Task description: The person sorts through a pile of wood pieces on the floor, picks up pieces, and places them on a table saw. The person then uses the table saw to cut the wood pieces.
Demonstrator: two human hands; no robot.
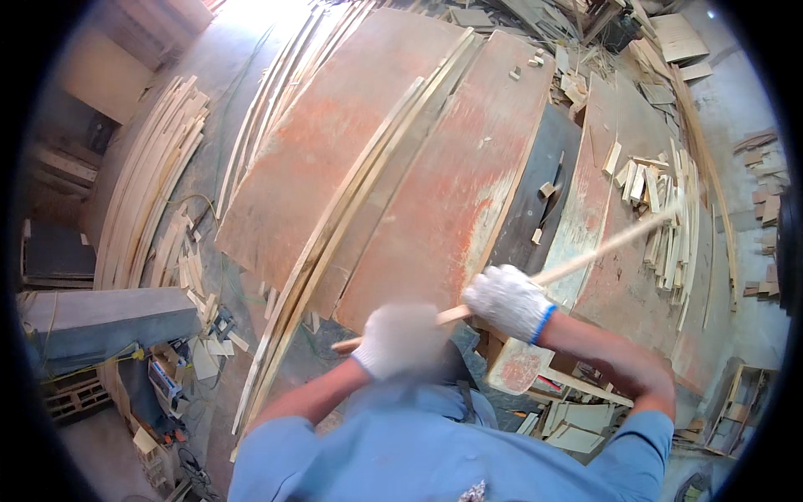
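A long, thin wooden strip (598,251) runs across in front of my body, its right end raised toward the far right and blurred by motion. My right hand (506,301), in a white knit glove with a blue cuff edge, is wrapped round it near the middle. Closer to the strip's left end, my left hand (403,339) in a white glove is closed on it too, though motion smears its fingers. Just beyond the hands lies a worn reddish board work surface (435,201).
Long wooden battens (335,205) lie lengthwise across the boards. To the right is a pile of short wood pieces (661,197). A dark panel (527,226) carries small blocks. More long strips (150,176) are stacked at left, behind a grey machine table (109,314).
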